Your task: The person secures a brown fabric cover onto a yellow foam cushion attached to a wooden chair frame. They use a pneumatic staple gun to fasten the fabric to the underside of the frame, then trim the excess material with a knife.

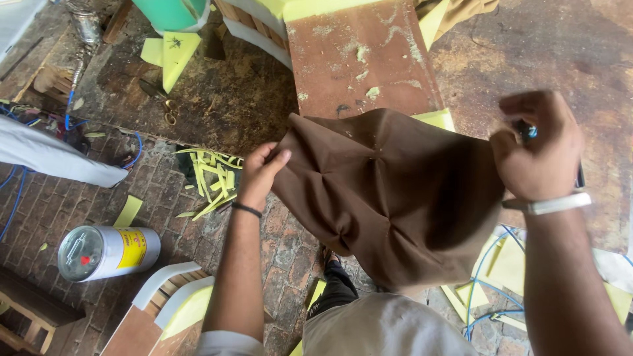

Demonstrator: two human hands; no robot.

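Left hand point(262, 168): pinching the left corner of the brown fabric point(389, 198), thumb on top, fingers curled under the edge. There's a dark band on that wrist.

Right hand point(537, 148): closed up around a small dark tool with a bit of blue showing at the top, and it looks like it's catching the right edge of the cloth too. Can't really tell what the tool is, it's a bit blurred. White band on the wrist.

Brown fabric: held up in the air between both hands, spread out over the person's lap, with tufted puckers showing across it. Its top edge hangs just in front of the reddish board point(359, 59).

Reddish board: lying flat, dusted with foam crumbs, yellow foam point(436, 118) peeking out at its corner.

Floor stuff: a pile of yellow foam strips point(210, 178) just left of the left hand, scissors point(165, 105) further up on the dirty surface, a metal can point(105, 252) on its side on the brick floor, blue cord point(484, 290) down at the right.

How I'd handle it: keep both corners at even tension so the puckers stay lined up, and don't let the tool hand drag the cloth sideways. Grip by the edge, not the middle, so the cover hangs square to the board.
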